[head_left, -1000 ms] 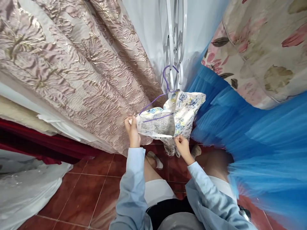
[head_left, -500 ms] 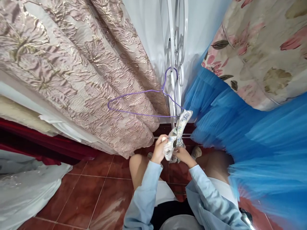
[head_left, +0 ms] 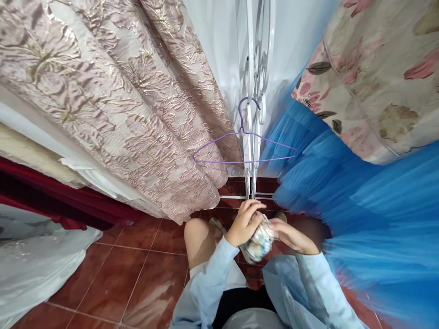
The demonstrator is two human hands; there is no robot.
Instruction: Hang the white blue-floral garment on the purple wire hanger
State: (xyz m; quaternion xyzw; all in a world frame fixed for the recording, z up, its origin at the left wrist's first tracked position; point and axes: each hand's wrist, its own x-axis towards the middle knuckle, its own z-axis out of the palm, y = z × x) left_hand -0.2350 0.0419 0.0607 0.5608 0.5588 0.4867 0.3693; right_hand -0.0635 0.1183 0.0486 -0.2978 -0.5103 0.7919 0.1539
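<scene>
A white cloth with a blue and yellowish print (head_left: 259, 243) is bunched up between my two hands, over my lap. My left hand (head_left: 243, 224) grips it from the left, its thumb across the top and some fingers stretched past it. On the other side, my right hand (head_left: 290, 234) pinches the cloth's right edge with thumb and fingers. Motion blurs the cloth's lower part, and what kind of garment it is cannot be made out. Beyond my hands a bare purple hanger (head_left: 224, 162) hangs by its hook on the white metal rack (head_left: 250, 68).
A pinkish embossed floral fabric (head_left: 137, 114) hangs at left, with white and dark red cloths (head_left: 113, 210) below it. Blue tulle (head_left: 343, 196) and a floral-print fabric (head_left: 370, 82) hang at right. Red floor tiles (head_left: 144, 274) lie beneath.
The cloth has come off the purple hanger and is now bunched in my hands, lower down. The hanger has swung rightward to hang level.
</scene>
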